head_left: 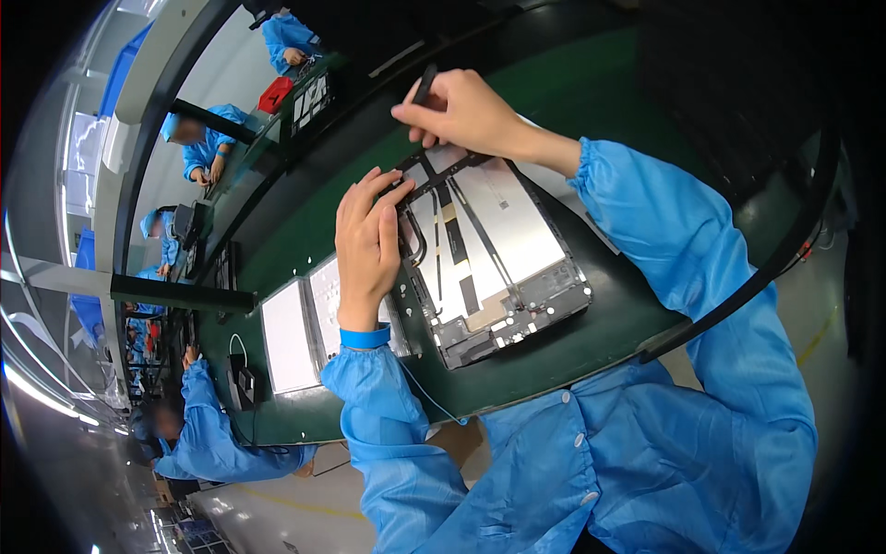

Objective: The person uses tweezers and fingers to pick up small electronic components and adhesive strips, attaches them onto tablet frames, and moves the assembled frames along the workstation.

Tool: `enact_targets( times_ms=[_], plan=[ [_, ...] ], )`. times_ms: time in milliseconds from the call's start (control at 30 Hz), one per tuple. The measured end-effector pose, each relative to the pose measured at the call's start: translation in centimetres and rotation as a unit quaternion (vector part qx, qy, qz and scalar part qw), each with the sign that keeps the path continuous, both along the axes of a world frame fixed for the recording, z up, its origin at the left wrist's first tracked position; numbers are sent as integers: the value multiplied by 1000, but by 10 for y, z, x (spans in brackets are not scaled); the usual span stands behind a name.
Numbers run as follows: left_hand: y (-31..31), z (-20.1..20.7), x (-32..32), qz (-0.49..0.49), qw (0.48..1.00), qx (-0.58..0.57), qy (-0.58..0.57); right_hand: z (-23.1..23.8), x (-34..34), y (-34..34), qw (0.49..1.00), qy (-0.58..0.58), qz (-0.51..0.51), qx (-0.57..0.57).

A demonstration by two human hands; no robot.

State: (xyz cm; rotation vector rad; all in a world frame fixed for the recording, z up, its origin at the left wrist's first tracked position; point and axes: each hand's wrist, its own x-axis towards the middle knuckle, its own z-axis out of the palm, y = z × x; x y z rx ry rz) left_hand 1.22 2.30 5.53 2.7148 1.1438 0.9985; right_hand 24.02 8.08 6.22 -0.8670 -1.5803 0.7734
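"So, where's the opened device (526, 245)?"
"On the green table (637, 319)."
"Hands?"
"Left hand (366, 242), loosely spread, rests on its left edge; right hand (457, 111), at its far end, pinches a dark tool (425, 83), perhaps tweezers."

Strong white light is thrown by ceiling tubes (46, 392) between eight and nine o'clock, where they are burned out to white. A pale sheen is cast on the silver panel (517, 240), just off centre toward two o'clock, while the green bench (632, 309) is left dim. Straight edges are bowed by the fisheye, notably the post (138, 106) at ten. Distant workers (221, 138) are softened; the corners are swallowed in black.
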Motion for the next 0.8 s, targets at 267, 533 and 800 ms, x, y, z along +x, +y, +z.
enact_targets(
  times_ms=[267, 533, 800],
  plan=[
    [20, 63, 29, -127, 988, 39, 72, -30, 146, -29, 993, -15, 86, -82],
    [48, 39, 165, -207, 783, -307, 501, -73, 148, -81, 969, -44, 146, -196],
    [29, 35, 176, -200, 780, -260, 533, -78, 156, -82, 953, -47, 117, -274]
  ],
)
